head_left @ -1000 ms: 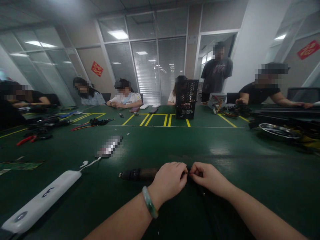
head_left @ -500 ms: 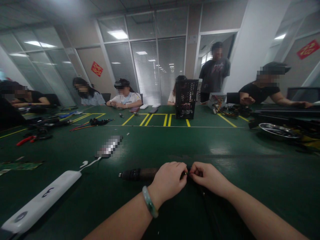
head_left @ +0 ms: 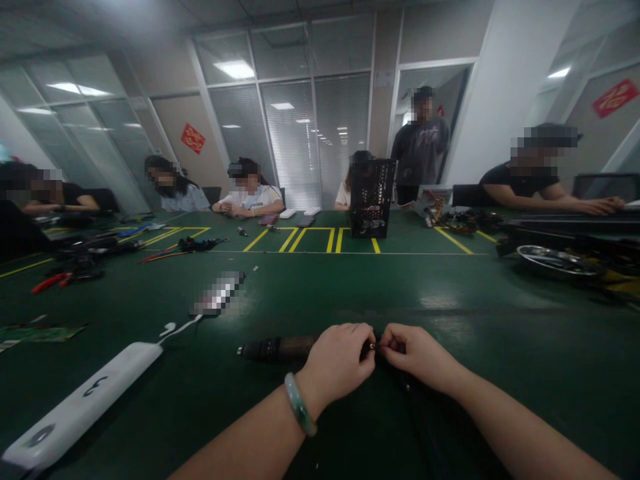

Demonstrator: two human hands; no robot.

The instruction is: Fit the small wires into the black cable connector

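A dark cylindrical tool lies on the green table just in front of me, its tip pointing left. My left hand, with a green bangle on the wrist, is curled over the tool's right end. My right hand pinches a small part right where the two hands meet, fingers pressed together. What the fingertips hold is too small to name. A dark cable or strap runs from under the hands toward me.
A long white power strip lies at the near left with a white cord. A black perforated case stands at the middle far side. Several people sit around the table; one stands at the back. A metal dish and cables sit right; red-handled tools left.
My hands have hardly moved. The standing person at the back has stepped a little to the left, and the seated person on the right has lowered an arm.
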